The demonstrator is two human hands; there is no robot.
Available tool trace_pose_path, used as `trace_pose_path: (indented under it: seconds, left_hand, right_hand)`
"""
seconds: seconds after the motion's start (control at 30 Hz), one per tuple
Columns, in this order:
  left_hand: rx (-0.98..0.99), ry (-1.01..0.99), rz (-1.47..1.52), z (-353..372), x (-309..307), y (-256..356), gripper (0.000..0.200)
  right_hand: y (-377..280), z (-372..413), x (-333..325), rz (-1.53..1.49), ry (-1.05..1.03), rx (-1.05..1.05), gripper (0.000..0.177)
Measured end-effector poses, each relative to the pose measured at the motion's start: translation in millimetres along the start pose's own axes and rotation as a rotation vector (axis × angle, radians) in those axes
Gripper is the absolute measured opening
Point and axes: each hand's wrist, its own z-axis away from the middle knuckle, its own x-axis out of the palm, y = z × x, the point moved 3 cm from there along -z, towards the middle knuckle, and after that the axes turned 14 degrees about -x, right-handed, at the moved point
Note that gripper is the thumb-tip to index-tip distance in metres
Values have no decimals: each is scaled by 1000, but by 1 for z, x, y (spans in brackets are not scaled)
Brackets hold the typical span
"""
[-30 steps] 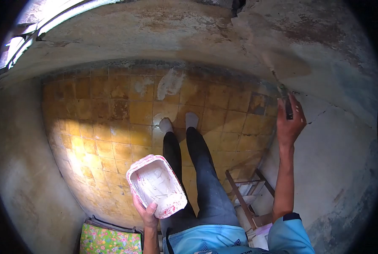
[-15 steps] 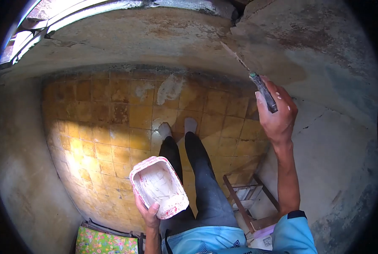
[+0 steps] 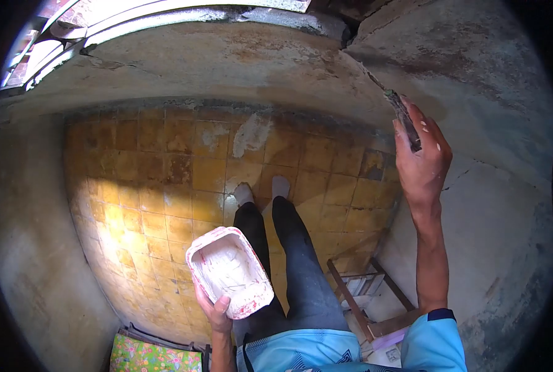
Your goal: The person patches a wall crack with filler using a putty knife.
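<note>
Open room seen over tiled floor (image 3: 165, 186) in centre and left of frame, right side closed by cracked wall (image 3: 493, 204), scraper (image 3: 403, 118) in right hand (image 3: 422, 164) just beside it, lower centre filled by legs (image 3: 289, 248) and tub (image 3: 229, 273) gripped by left hand (image 3: 216, 313), wooden frame (image 3: 357, 297) blocking lower right

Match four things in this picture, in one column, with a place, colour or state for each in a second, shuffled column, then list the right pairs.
Column one:
1 tub
2 scraper
3 floral cushion
4 floor tiles

Column two:
a yellow and worn
b gripped in the right hand, raised high
c held in the left hand, smeared white inside
d at the bottom left edge of the view

Pairs: 1-c, 2-b, 3-d, 4-a.
</note>
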Motion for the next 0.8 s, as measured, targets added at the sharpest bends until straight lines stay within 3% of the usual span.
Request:
trace_pose_path:
  seconds: [0.53, 0.73, 0.8]
  left_hand:
    - [-6, 45, -12, 1, -6, -5, 109]
    - [-18, 34, -18, 1, -9, -6, 109]
    - [-16, 25, -7, 0, -10, -7, 109]
  right_hand:
    - [10, 37, -16, 3, 52, 77, 40]
    - [12, 24, 4, -100, -61, 42, 37]
    - [24, 17, 10, 4, -89, 26, 34]
